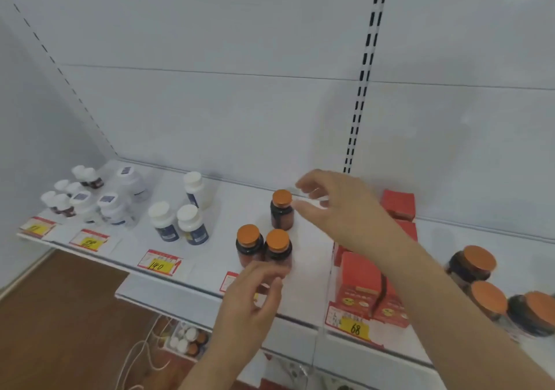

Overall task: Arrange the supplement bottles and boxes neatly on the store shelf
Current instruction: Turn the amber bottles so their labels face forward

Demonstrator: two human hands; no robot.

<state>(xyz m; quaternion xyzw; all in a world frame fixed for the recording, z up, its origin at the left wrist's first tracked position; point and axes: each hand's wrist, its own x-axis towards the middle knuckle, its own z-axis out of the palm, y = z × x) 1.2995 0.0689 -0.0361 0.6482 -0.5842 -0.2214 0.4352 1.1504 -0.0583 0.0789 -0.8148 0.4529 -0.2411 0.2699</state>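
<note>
Three dark glass bottles with orange caps stand mid-shelf on the white metal store shelf: two touching in front, one behind at 12 o'clock. The right hand, grip released, hovers beside the rear bottle; the left hand, grip released, is near the front pair. At 9 o'clock stand three white-capped blue-labelled bottles; red cardboard boxes at 3 o'clock; brown wooden floor below.
</note>
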